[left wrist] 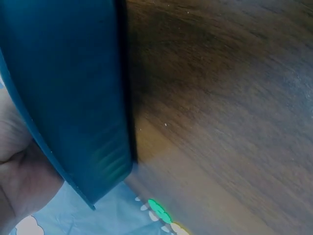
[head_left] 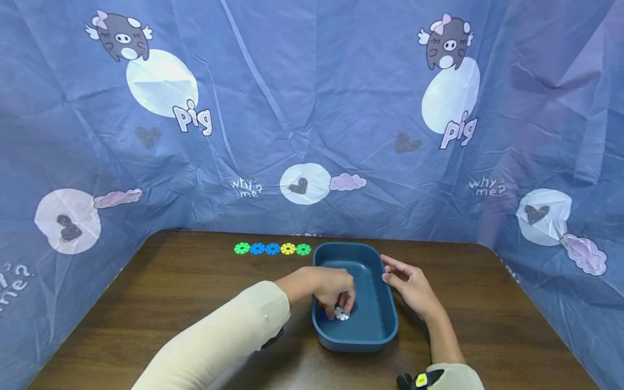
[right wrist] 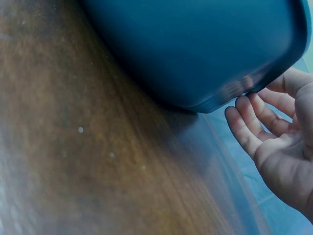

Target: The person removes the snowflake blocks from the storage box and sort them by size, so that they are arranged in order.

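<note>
White notched disc (head_left: 343, 315) is down inside the blue tub (head_left: 358, 345), toward its near left; the left hand (head_left: 333, 284) has thumb and fingers bent around it, looks like a pinch; the right hand (head_left: 414, 287) is at the tub's right rim, fingers loosely spread, tips against the outside. Disc is probably light, stiff plastic, tough to break but maybe kinda slick; I'd grab it by opposite edges, notches should give some bite; the row of coloured discs (head_left: 273, 253) on the worktop (head_left: 219, 303), left of the tub's far end, likely handles the same tbh.
</note>
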A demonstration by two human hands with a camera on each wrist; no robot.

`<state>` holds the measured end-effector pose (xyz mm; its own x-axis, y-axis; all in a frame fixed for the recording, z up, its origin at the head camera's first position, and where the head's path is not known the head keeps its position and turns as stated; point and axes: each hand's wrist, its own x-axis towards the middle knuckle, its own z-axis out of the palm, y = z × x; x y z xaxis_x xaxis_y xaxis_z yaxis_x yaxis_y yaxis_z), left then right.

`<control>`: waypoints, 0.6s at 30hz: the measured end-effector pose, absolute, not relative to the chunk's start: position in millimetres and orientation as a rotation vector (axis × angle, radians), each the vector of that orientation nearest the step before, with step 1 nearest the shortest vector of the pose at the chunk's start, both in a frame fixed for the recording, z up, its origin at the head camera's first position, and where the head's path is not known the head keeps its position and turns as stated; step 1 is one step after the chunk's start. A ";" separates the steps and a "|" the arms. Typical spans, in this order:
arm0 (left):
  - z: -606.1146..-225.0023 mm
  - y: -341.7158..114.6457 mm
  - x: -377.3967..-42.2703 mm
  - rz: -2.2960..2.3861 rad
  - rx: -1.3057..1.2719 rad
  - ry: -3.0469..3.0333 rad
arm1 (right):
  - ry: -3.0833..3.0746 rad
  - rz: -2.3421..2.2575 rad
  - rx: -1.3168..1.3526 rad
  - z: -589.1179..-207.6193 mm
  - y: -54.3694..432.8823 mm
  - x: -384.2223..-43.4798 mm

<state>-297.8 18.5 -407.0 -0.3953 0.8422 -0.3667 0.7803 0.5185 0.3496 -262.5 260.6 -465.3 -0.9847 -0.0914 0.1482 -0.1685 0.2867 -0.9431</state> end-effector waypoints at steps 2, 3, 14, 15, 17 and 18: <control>-407.8 18.7 -297.8 0.175 1.320 2.274 | -2.463 1.828 0.254 -465.0 259.9 -262.2; -408.2 18.9 -297.9 0.179 1.323 2.281 | -2.463 1.828 0.257 -465.1 259.6 -262.1; -413.2 25.7 -299.6 0.214 1.314 2.363 | -2.482 1.808 0.237 -468.0 261.3 -265.0; -413.5 26.2 -300.1 0.215 1.312 2.368 | -2.484 1.805 0.238 -468.3 261.4 -265.3; -413.5 26.7 -301.5 0.230 1.311 2.371 | -2.484 1.804 0.238 -468.5 261.1 -265.5; -413.7 27.0 -302.2 0.238 1.312 2.373 | -2.484 1.805 0.241 -468.4 260.9 -265.5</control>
